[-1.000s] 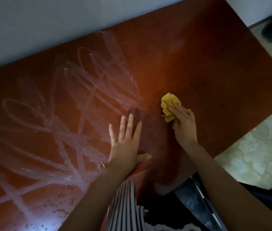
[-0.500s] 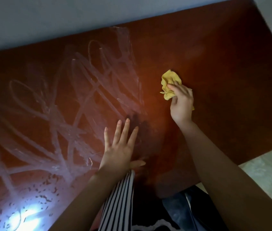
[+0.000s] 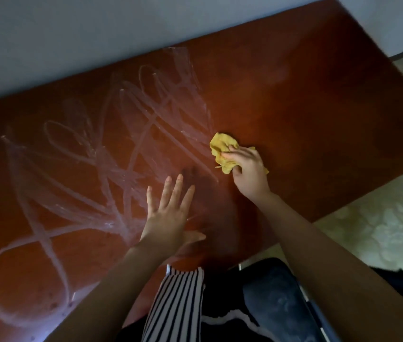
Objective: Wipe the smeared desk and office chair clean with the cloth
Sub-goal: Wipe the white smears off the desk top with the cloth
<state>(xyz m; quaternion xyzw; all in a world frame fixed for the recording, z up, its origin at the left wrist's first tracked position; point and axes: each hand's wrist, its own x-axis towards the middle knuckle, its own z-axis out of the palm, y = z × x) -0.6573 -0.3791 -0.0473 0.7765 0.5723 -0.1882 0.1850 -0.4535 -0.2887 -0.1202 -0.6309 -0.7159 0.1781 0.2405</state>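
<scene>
A grey wall point(image 3: 96, 33) rises behind; pale patterned floor point(image 3: 380, 230) lies right; striped clothing point(image 3: 175, 304) shows below.

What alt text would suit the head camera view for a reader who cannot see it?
Seen from above, a person's right hand grips a crumpled yellow cloth on a reddish-brown desk, at the edge of whitish looping smears covering its left part. The left hand lies flat and open on the desk.

One view only, from the head: looks forward and steeply down onto the desk point(image 3: 294, 107), close above it. Wide lens; desk sits skewed, wall point(image 3: 96, 33) along top, floor point(image 3: 380, 218) at right. Left hand point(image 3: 168, 218) and right hand point(image 3: 249, 169) mid-frame, forearms entering from below.
</scene>
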